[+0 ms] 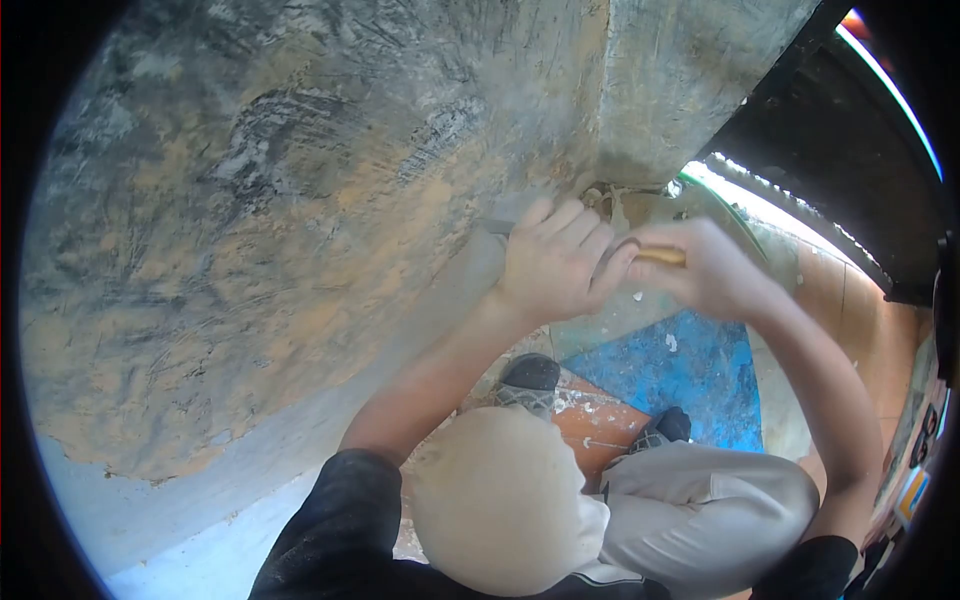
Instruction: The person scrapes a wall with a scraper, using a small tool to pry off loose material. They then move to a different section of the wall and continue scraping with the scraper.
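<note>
My right hand (712, 268), slightly blurred, is wrapped around the wooden handle (660, 254) of what looks like a scraper. Close beside it, my left hand (556, 258) is closed, its thumb near the handle's metal end. A flat grey blade (492, 227) sticks out past my left fingers toward the wall. Whether blade and handle form one tool is hidden by my hand. In front of both hands rises the patchy grey and tan wall (300, 260), its coating smeared and uneven, with a paler band below.
A wall corner (600, 150) stands ahead of my hands. On the orange tiled floor (600, 420) lie a blue sheet (690, 370) and pale, spattered sheeting. My knees and dark shoes (535, 372) are below. A dark panel (820, 150) hangs at upper right.
</note>
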The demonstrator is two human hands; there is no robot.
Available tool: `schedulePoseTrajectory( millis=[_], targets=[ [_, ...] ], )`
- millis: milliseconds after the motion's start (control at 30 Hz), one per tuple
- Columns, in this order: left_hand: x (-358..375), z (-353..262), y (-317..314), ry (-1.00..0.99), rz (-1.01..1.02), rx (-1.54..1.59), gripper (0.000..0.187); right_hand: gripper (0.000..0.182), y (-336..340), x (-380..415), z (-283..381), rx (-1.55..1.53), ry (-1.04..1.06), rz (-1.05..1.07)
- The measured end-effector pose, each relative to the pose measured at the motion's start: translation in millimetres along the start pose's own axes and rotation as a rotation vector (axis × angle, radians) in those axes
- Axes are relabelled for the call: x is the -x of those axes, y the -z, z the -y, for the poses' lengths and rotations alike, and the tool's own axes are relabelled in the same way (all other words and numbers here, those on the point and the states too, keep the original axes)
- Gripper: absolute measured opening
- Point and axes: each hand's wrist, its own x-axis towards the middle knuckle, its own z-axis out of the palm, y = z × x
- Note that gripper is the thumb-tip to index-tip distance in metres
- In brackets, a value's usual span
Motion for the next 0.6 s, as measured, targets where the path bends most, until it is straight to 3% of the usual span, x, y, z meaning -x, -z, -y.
schedulePoseTrajectory(
  millis=[133,200,233,400,600],
  targets=[
    [-15,1,4,-0.007,-0.078,-0.066,0.015,0.023,21,-20,-6,0.303,0.108,-0.085],
    [-8,-1,18,0.156,0.169,-0.11,0.024,0.023,20,-19,7,0.377,0.149,-0.127],
    [-6,1,20,0.158,0.177,-0.102,0.024,0.023,17,-19,16,0.462,0.21,-0.164],
    [-1,5,28,0.234,0.07,0.049,0.035,0.022,14,-19,48,0.529,0.127,-0.206],
    [-1,1,31,0.188,0.102,0.049,0.029,0.017,8,-8,29,0.607,0.171,-0.217]
  ],
)
